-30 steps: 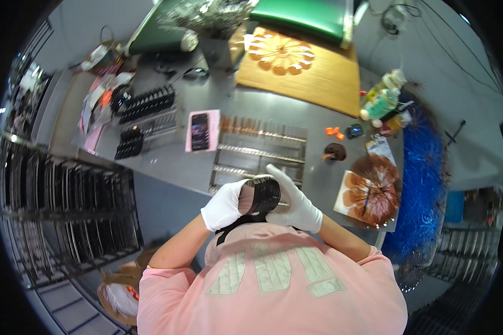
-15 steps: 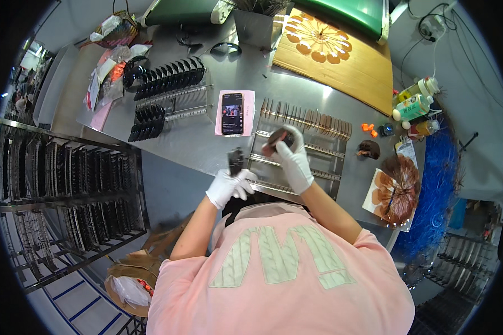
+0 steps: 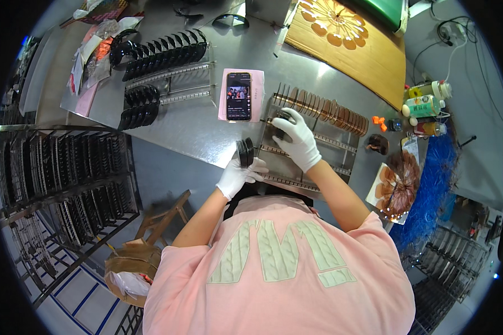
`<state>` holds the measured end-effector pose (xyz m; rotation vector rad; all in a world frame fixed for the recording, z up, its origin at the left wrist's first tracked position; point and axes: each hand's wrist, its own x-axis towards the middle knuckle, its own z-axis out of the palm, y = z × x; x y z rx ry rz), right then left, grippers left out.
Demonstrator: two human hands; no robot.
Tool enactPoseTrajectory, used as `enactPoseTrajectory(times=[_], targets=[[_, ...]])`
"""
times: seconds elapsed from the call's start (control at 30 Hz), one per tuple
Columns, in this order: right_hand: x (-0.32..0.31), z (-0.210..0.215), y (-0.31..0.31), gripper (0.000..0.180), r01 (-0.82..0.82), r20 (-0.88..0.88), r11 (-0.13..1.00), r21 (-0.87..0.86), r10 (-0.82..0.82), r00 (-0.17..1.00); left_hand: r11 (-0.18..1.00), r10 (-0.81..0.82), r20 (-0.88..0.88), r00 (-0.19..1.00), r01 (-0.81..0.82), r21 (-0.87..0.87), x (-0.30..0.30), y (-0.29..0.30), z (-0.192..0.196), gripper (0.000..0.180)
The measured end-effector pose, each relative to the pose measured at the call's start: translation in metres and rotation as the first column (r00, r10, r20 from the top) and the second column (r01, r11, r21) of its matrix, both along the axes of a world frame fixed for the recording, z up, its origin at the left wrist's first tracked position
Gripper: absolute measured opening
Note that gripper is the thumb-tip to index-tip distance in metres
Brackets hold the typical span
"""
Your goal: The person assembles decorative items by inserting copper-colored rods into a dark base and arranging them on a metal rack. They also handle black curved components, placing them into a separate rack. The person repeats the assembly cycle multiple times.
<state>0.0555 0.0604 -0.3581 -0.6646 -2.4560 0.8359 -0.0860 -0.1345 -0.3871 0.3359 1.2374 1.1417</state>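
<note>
Overhead view of a person in a pink shirt at a grey metal worktable [image 3: 207, 134]; both hands wear white gloves. Left hand [image 3: 237, 174], at the near table edge, fingers closed around a small stack of dark round lenses [image 3: 244, 152] held upright on edge; right hand [image 3: 297, 139], reaching forward over a slotted metal rack tray [image 3: 324, 151], fingers curled onto one dark round lens [image 3: 281, 124] at the tray's left part, whether pinched or merely touched cannot be told. Far rail of the same tray carries a row of brownish round lenses [image 3: 330, 110] standing on edge. Just left of the tray, a black smartphone [image 3: 238, 95] with lit screen lies on a pink sheet [image 3: 223, 95]; further left, two slotted racks of black lenses [image 3: 162, 53] stand in rows. Right of the tray, plastic bottles [image 3: 425, 97] and a small dark object; beyond, a wooden board with orange radial pattern [image 3: 346, 39].
</note>
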Motion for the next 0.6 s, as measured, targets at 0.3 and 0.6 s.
enactPoseTrajectory(times=[0.3, 0.6], targets=[[0.05, 0.015, 0.009, 0.06, -0.03, 0.028, 0.995, -0.09, 0.033, 0.999, 0.999, -0.021, -0.048, 0.999, 0.019, -0.046, -0.004, 0.005, -0.001, 0.026], [0.025, 0.002, 0.014, 0.057, 0.009, -0.004, 1.0, -0.004, -0.009, 1.0, 0.996, -0.014, -0.035, 0.999, 0.011, -0.086, -0.002, 0.009, 0.004, 0.04]])
